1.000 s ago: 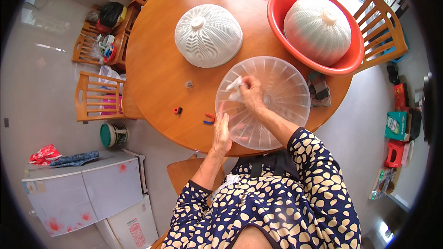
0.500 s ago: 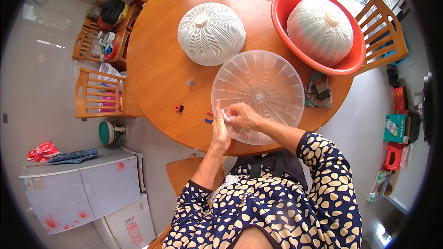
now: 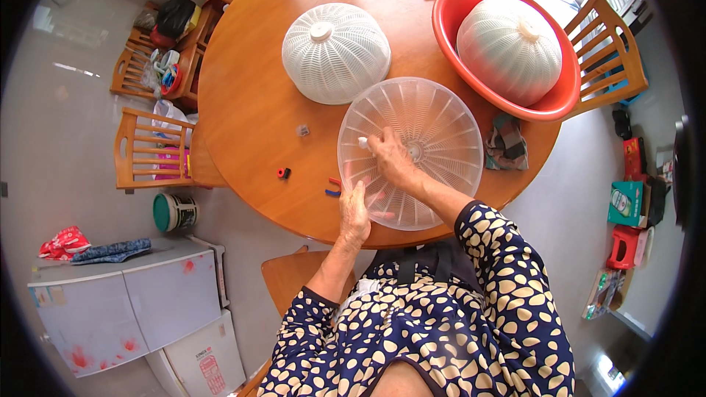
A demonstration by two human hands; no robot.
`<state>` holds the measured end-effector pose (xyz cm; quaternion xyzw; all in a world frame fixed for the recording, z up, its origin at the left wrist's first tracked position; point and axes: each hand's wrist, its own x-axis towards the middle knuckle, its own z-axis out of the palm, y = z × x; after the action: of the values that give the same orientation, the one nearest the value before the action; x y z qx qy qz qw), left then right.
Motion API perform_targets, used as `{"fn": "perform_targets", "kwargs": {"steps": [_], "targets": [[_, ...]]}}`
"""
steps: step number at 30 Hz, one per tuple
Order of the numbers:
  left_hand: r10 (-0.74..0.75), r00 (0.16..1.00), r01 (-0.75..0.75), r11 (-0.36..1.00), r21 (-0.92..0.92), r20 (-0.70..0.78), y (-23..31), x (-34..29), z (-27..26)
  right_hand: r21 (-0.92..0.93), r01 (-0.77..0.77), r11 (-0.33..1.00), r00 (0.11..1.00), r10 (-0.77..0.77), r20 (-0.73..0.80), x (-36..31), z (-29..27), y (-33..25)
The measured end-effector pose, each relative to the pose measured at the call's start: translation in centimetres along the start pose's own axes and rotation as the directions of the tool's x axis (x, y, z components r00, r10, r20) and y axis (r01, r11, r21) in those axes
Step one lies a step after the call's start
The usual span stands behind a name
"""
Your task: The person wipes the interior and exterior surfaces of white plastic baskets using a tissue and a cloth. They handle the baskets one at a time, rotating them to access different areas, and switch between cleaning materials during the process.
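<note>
Right hand (image 3: 390, 154) and white wad (image 3: 363, 142), a half-second ago beside the left hand (image 3: 355, 217), now farther up the translucent cover (image 3: 445, 117).

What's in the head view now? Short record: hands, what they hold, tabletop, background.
left hand: gripping the near-left rim of the translucent ribbed cover
right hand: pinching a white wad over that cover
table: round, wooden
far left: white mesh dome
far right: red basin with a pale dome inside
right: crumpled checked cloth
background: green-lidded bucket on the floor
</note>
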<state>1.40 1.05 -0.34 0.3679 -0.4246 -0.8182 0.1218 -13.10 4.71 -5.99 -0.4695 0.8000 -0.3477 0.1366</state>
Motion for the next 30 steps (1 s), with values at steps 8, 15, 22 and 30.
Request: {"fn": "perform_targets", "kwargs": {"steps": [8,15,22,30], "targets": [[0.139,0.985,-0.143,0.989,-0.026,-0.106,-2.5,1.3,-1.1,0.100,0.022,0.995,0.896,-0.064,0.440,-2.7,-0.1,-1.7],[0.000,0.999,0.003,0.998,0.057,-0.052,-1.0,0.4,-0.9,-0.029,0.081,0.996,0.980,-0.085,-0.182,2.4,-1.8,-1.1],[0.012,0.995,-0.011,1.000,0.010,-0.096,-2.0,0.6,-0.1,-0.339,0.081,0.937,0.994,-0.102,-0.043,1.4,-0.4,0.2],[0.184,0.971,-0.180,0.983,0.040,-0.151,-3.7,1.6,-0.8,-0.073,-0.115,0.991,0.901,0.135,0.413,-1.6,-2.5,-3.4]]}}
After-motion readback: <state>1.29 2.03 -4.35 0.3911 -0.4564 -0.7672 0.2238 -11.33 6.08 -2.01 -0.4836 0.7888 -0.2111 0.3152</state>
